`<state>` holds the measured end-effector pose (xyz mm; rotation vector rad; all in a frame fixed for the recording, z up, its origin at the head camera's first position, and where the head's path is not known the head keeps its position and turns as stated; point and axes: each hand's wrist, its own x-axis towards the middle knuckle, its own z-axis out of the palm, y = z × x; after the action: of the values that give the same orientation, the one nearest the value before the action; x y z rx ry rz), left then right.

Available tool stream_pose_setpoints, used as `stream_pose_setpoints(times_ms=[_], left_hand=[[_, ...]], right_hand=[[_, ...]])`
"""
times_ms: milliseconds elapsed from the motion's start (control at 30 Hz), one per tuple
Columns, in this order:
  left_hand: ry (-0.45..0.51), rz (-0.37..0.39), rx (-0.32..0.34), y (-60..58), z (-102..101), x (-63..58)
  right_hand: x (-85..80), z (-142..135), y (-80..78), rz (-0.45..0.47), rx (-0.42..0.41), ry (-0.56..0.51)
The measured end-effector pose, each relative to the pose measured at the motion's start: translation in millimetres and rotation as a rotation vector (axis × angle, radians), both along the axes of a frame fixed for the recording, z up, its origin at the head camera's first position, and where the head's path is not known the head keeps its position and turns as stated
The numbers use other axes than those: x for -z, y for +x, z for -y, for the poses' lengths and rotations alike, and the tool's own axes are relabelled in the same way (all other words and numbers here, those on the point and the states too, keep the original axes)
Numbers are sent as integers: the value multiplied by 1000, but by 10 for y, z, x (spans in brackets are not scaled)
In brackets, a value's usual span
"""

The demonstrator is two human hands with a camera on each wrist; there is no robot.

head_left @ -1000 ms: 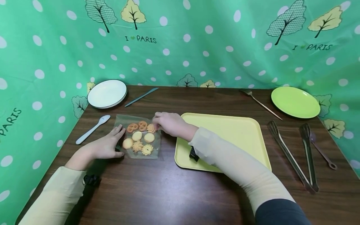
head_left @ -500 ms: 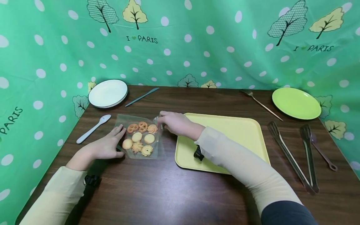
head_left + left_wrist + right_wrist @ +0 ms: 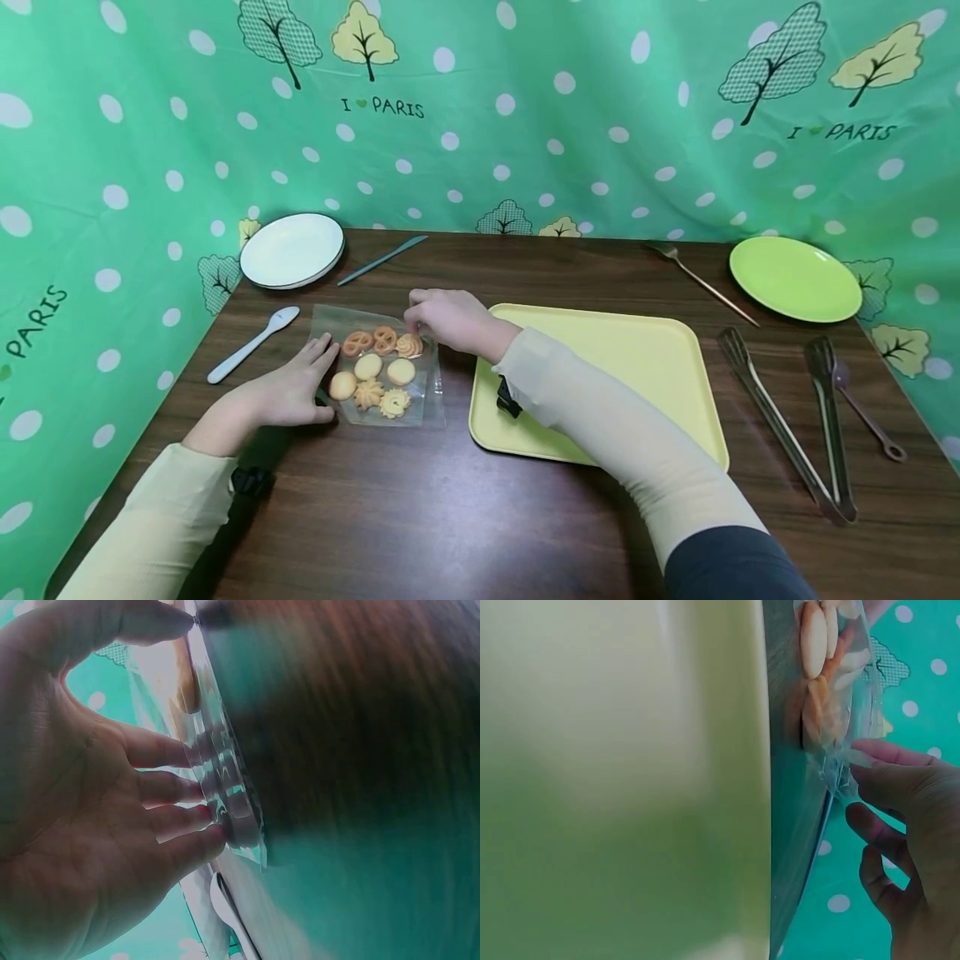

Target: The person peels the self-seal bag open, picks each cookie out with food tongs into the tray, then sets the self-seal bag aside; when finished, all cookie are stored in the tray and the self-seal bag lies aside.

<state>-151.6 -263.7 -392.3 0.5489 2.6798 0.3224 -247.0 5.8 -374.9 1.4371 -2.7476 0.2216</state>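
A clear plastic bag [image 3: 378, 419] lies flat on the table, left of the yellow tray. Several cookies [image 3: 368, 393] show inside it: pretzel shapes at the far side, round ones in the middle and flower shapes nearer. My left hand [image 3: 288, 390] rests its spread, fairly straight fingers [image 3: 176, 787] and thumb along the bag's left edge. At the far right corner, my right hand [image 3: 448, 320] pinches the crinkled film between thumb and forefinger. Its other fingers [image 3: 877, 829] curl loosely below in the right wrist view.
A yellow tray [image 3: 600, 375] lies under my right forearm. White plates [image 3: 292, 250], a blue knife [image 3: 382, 260] and a pale spreader [image 3: 253, 344] are at the left. A fork [image 3: 708, 282], green plate [image 3: 795, 279], metal tongs [image 3: 828, 433] and a purple spoon [image 3: 870, 414] lie at the right.
My right hand moved a little right along the bag's far corner, then back left. Loose film now spreads further out at the bag's right edge. My left hand stays in place.
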Motion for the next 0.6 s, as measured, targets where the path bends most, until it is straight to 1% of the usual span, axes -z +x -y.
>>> stream_pose_setpoints(times_ms=[167,300,367,500,600], left_hand=[[14,9,1,11,-10,-12],[14,9,0,10,-6,-29],[6,9,-3,8,3,-31],[-3,9,-3,-2,10,-26],[8,14,2,-9,10,-20]], right_hand=[[-39,-122,-8,-21,5,-38],[-41,-310,-41,-55,64,-48],[-35,-404,-50,-49,97,-32],[-32,-530,-30,-3,136,33],[-37,-572,39,-21,151,56]])
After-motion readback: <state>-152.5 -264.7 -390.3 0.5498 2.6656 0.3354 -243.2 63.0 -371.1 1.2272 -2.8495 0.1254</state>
